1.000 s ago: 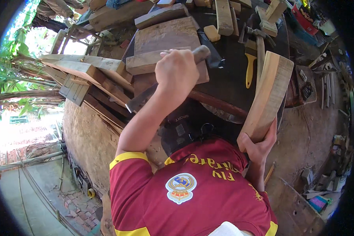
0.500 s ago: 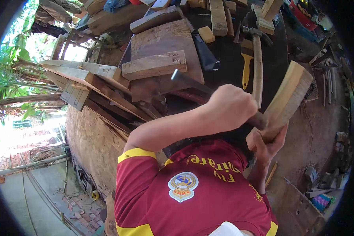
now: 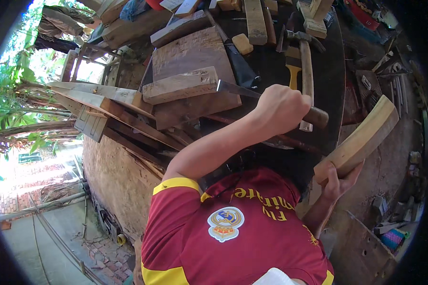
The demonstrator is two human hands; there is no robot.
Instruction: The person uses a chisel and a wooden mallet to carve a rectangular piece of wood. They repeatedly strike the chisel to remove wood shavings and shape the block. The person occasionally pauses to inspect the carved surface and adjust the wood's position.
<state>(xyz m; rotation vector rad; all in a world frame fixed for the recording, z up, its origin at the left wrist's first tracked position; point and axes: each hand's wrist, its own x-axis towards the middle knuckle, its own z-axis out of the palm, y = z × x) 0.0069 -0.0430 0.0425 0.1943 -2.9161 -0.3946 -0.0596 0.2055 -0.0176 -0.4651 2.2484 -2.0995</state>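
Observation:
My left hand point(image 3: 283, 111) is closed in a fist around a chisel point(image 3: 238, 89), over the front of the dark bench. Its flat metal blade points left, and the dark wooden handle point(image 3: 317, 117) sticks out to the right of the fist. Off to the right, my right hand point(image 3: 340, 184) grips the lower end of a curved, pale wooden block point(image 3: 361, 140). That block is tilted, its far end leaning up and to the right, and it stands apart from the chisel. A hammer point(image 3: 307, 71) lies just beyond my left hand, beside a yellow-handled brush point(image 3: 294, 71) that my fist partly hides.
A rough wooden block point(image 3: 180, 85) rests on a wide board point(image 3: 190, 50) at the left of the bench point(image 3: 328, 80). Long boards point(image 3: 114, 102) jut out leftward. A small yellowish block point(image 3: 242, 44) and several timber pieces lie farther back.
My right hand has moved the curved block right and slightly down, away from the chisel handle. The chisel has turned a little, and more of its blade's flat side shows.

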